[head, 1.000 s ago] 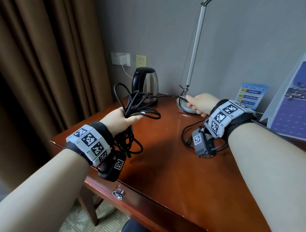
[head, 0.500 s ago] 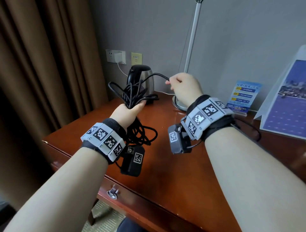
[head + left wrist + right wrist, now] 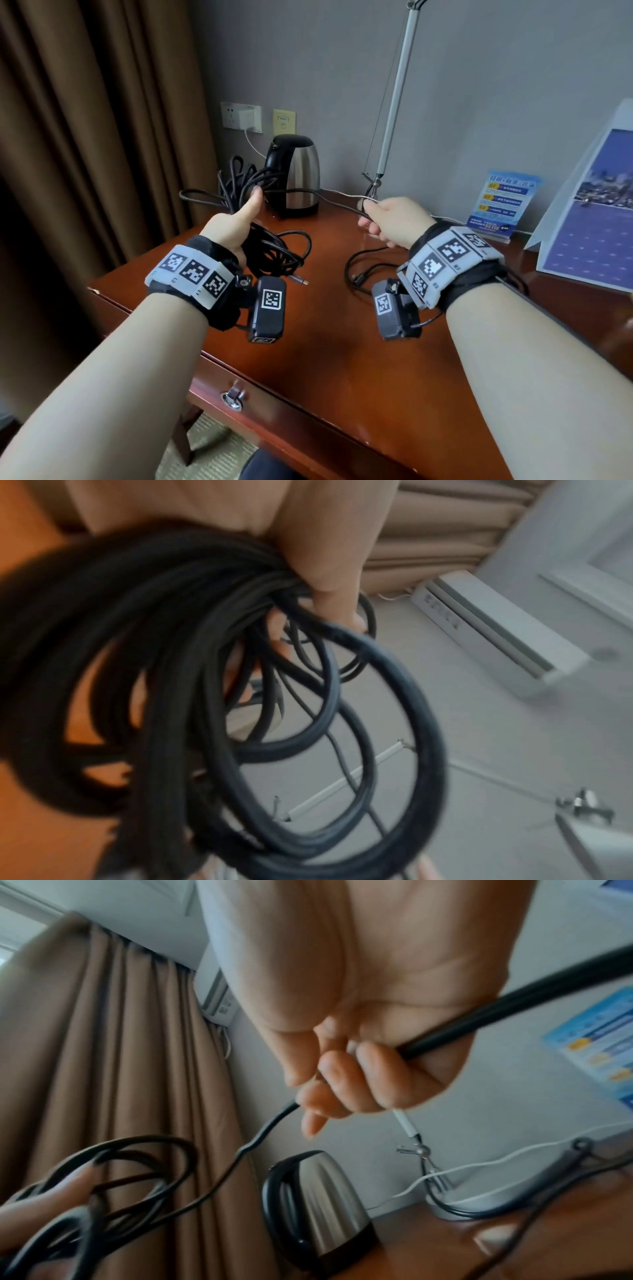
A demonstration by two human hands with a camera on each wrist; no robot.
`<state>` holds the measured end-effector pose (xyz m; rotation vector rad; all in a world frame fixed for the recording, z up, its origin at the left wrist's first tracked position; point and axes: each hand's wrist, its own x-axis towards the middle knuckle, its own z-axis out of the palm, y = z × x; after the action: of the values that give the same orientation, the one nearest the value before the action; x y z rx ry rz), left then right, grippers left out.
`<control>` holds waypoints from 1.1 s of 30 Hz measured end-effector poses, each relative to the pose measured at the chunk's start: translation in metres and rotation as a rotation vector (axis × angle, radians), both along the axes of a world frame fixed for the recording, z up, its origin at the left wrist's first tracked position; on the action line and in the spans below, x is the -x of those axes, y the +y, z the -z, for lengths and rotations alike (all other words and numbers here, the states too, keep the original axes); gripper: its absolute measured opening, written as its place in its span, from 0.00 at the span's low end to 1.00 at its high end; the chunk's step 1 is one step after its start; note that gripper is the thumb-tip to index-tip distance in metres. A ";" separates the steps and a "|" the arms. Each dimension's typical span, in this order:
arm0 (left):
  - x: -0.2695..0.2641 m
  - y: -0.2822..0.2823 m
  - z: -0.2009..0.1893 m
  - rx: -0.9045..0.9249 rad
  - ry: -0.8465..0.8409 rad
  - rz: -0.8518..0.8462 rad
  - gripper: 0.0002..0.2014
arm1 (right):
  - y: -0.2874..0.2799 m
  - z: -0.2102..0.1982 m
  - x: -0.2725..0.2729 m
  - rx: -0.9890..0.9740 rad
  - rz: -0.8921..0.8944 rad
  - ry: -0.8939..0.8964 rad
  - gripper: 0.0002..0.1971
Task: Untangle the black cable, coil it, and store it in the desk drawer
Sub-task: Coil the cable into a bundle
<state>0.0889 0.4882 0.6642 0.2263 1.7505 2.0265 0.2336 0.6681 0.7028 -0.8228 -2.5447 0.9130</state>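
Left hand (image 3: 236, 224) grips black cable (image 3: 274, 253) coils; right hand (image 3: 394, 221) pinches its free strand. Beyond that grip, a blue card (image 3: 503, 202) bears illegible print.

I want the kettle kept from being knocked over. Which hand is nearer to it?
Left. The left hand holds the black cable bundle just in front of the kettle; the right hand sits farther off, by the lamp base.

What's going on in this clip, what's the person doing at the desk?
A person is winding up a black cable over a wooden desk. The left hand holds the gathered loops, thumb up, near the kettle. The right hand has a grip on a single strand stretched between the hands; more cable lies loose on the desk. The drawer below is closed, so storing hasn't begun.
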 end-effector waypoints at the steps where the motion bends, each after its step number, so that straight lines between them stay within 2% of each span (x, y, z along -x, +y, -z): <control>1: 0.001 -0.001 0.000 0.015 0.038 -0.046 0.49 | 0.002 0.000 -0.004 -0.009 0.002 -0.064 0.21; 3: 0.001 -0.003 0.001 0.061 0.142 -0.077 0.37 | 0.003 -0.004 -0.011 0.021 0.043 -0.129 0.21; 5: -0.003 -0.004 0.005 0.168 0.276 -0.013 0.27 | 0.000 -0.013 -0.015 0.060 0.104 -0.108 0.20; 8: -0.012 -0.004 0.010 0.329 0.444 0.151 0.17 | -0.002 -0.025 -0.009 -0.117 0.153 -0.037 0.18; 10: -0.018 -0.005 0.010 0.391 0.491 0.238 0.14 | -0.006 -0.029 -0.003 -0.191 0.165 0.106 0.17; 12: -0.023 -0.005 0.008 0.399 0.451 0.307 0.16 | -0.012 -0.028 0.001 -0.232 0.133 0.250 0.16; 14: -0.026 -0.006 0.007 0.392 0.392 0.313 0.27 | -0.021 -0.024 0.003 -0.291 0.071 0.347 0.15; 16: -0.022 -0.007 0.009 0.369 0.336 0.234 0.39 | -0.032 -0.019 0.003 -0.370 -0.023 0.377 0.14; 19: -0.015 -0.008 0.008 0.278 0.173 0.168 0.51 | -0.045 -0.007 0.003 -0.417 -0.183 0.334 0.13; 22: -0.016 -0.006 0.003 0.251 0.071 0.177 0.55 | -0.056 0.007 0.002 -0.500 -0.263 0.197 0.13; 25: -0.024 -0.002 0.001 0.214 0.054 0.139 0.54 | -0.061 0.012 0.004 -0.543 -0.287 0.131 0.13; 29: -0.032 0.006 0.002 0.136 0.013 0.149 0.43 | -0.065 0.012 0.008 -0.610 -0.303 0.041 0.14; 33: -0.036 0.004 -0.005 0.065 0.023 0.182 0.37 | -0.064 0.012 0.006 -0.639 -0.311 -0.018 0.15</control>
<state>0.1245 0.4921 0.6697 0.3760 1.7395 1.8417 0.2274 0.6045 0.6910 -0.2483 -2.7642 0.1195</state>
